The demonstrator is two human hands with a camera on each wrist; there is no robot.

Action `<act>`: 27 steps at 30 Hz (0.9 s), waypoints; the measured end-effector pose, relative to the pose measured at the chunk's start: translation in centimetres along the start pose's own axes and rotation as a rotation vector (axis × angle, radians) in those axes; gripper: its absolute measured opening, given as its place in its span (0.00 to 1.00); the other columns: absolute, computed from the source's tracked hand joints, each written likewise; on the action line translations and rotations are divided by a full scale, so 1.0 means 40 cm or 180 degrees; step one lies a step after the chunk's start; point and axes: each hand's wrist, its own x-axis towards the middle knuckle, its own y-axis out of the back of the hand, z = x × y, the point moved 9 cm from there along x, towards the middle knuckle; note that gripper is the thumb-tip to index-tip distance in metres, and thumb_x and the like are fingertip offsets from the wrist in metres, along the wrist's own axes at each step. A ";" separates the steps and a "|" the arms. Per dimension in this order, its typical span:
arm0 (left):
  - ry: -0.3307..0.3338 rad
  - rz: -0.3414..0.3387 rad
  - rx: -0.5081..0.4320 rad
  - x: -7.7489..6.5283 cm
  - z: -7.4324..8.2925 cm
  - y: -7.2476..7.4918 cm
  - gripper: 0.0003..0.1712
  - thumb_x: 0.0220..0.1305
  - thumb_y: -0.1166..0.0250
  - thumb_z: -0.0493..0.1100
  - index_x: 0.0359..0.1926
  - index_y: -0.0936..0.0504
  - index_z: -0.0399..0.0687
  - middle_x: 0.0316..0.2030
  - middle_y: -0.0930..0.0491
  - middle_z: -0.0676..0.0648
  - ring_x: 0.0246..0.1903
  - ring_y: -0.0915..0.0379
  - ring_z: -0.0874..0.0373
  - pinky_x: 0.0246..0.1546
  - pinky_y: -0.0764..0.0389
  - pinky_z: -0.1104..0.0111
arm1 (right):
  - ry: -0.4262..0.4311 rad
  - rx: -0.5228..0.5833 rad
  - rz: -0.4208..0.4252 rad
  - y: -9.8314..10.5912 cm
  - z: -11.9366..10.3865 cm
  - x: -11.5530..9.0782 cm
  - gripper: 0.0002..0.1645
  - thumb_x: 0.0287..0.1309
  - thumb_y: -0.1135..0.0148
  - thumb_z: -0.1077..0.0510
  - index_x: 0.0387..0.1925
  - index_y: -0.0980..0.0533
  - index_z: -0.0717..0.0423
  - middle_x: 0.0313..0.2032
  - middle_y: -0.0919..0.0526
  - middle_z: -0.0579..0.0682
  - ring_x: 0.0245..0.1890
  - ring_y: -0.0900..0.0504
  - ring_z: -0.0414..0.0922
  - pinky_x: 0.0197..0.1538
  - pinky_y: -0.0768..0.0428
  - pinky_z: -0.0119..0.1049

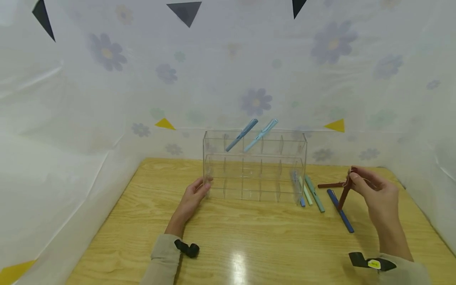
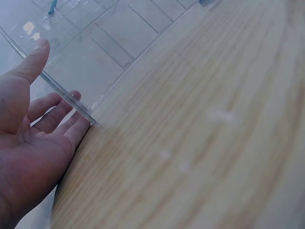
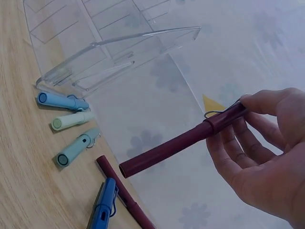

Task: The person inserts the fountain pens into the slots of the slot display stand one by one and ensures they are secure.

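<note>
Beige sleeves (image 1: 164, 253) sit closest; just ahead, our right hand (image 1: 381, 194) pinches a dark red pen (image 3: 167, 151) by its clip end, between thumb and fingers. Light, stiff, maybe slippery, we'd judge; that end suits the grip. Our left hand (image 1: 191, 196) grips the clear rack (image 1: 251, 174), likely brittle, fingers round its side edge. Behind the right fingers, we spot a yellow label (image 1: 374, 264), too small to read.

Maroon pen (image 3: 183, 140) held tilted, clear tiered rack (image 1: 252, 156) upright
</note>
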 end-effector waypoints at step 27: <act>-0.0003 -0.0010 -0.0006 -0.002 -0.001 -0.001 0.33 0.78 0.40 0.53 0.76 0.33 0.45 0.72 0.31 0.46 0.73 0.40 0.51 0.69 0.36 0.48 | 0.0427 0.0669 -0.0359 -0.194 -0.122 0.072 0.17 0.66 0.40 0.76 0.55 0.27 0.79 0.48 0.21 0.58 0.47 0.13 0.47 0.49 0.18 0.43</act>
